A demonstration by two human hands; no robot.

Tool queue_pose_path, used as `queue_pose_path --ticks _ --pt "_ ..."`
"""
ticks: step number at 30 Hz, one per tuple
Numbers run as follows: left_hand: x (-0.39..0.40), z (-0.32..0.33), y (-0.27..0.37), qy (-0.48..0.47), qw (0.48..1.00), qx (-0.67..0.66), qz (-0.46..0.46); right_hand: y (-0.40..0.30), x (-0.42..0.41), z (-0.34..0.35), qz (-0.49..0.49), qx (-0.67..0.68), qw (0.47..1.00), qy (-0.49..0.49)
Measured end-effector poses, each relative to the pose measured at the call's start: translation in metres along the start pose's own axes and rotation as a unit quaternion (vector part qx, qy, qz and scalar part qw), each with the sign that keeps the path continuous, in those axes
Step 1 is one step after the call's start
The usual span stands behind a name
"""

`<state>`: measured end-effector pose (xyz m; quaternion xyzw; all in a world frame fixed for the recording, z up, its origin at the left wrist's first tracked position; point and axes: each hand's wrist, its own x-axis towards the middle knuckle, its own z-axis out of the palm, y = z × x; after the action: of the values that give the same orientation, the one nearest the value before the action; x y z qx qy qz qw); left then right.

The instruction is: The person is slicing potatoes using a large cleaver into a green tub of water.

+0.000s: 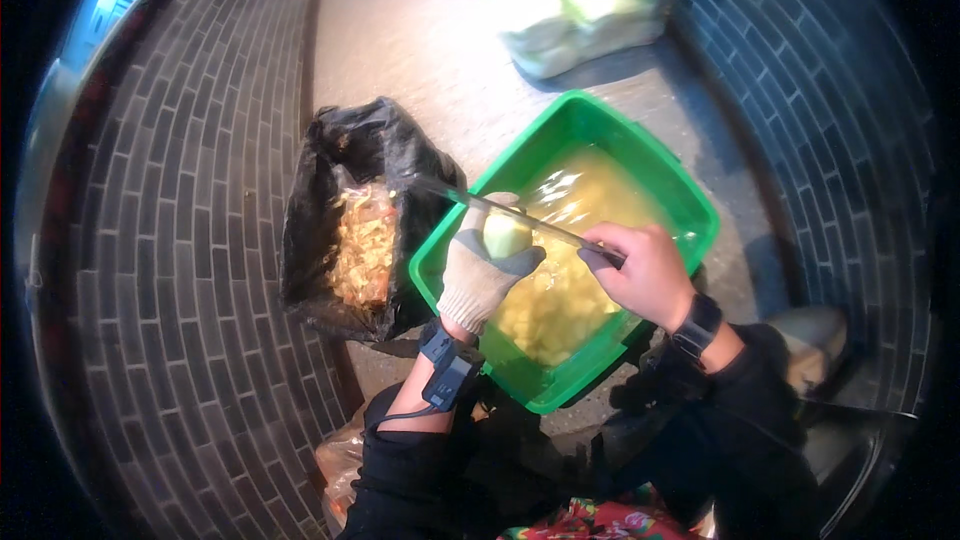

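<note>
My left hand [484, 270], in a knitted work glove with grey fingertips, holds a pale peeled vegetable [506, 232], perhaps a potato. My bare right hand [646, 270] grips the handle of a long knife [536, 223], whose blade passes across the vegetable towards the upper left. The blade's far end is blurred; whether it touches the vegetable I cannot tell. Both hands are over a green plastic tub [675, 165] of water, in which many yellow pieces [555, 326] lie. Left of the tub, a container lined with a black plastic bag [420, 232] holds peelings [364, 247].
A large clear bag of pale green produce [581, 7] lies beyond the tub on the floor. Dark brick walls [180, 240] flank the narrow floor on both sides. A plastic bag [341, 465] is at lower left, and a shoe [810, 341] at right.
</note>
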<state>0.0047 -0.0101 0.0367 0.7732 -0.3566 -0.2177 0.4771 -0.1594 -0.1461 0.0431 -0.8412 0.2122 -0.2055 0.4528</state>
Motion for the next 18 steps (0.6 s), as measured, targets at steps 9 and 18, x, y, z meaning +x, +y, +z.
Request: queue_pose_path --ticks 9,18 --pt "-0.003 0.000 0.005 0.018 0.996 0.088 0.010 0.007 0.002 0.007 0.007 -0.107 0.992 -0.065" --pt "-0.003 0.000 -0.001 -0.085 0.988 -0.123 -0.031 0.005 -0.004 0.022 0.014 -0.036 0.999 -0.031"
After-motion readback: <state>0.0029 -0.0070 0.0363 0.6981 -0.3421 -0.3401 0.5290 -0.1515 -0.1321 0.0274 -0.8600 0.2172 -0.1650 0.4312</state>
